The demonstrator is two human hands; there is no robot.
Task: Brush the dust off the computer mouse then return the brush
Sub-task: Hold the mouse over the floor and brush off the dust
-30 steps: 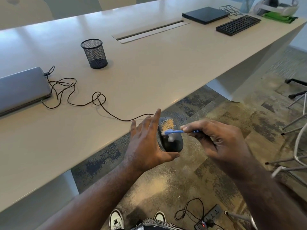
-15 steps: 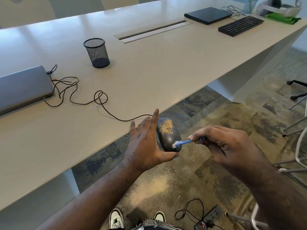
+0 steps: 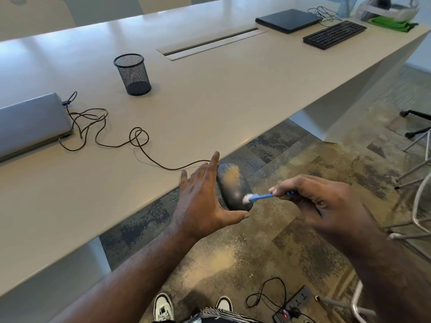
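My left hand (image 3: 203,201) holds a black computer mouse (image 3: 234,190) off the table's near edge, above the floor, with fingers behind it and thumb under it. A patch of tan dust covers the mouse's upper part. My right hand (image 3: 313,201) grips a small blue brush (image 3: 256,197) by its handle; its white bristles touch the lower part of the mouse. The mouse's black cable (image 3: 121,141) runs in loops across the table (image 3: 210,94) to a closed grey laptop (image 3: 30,124).
A black mesh pen cup (image 3: 133,74) stands on the table behind the cable. A black laptop (image 3: 289,20) and keyboard (image 3: 334,34) lie at the far right. Tan dust lies on the carpet below. A power strip (image 3: 296,306) and chair legs (image 3: 415,173) are at right.
The brush has swept down the mouse from its dusty upper part to its lower end. My left hand has kept the mouse in the same place.
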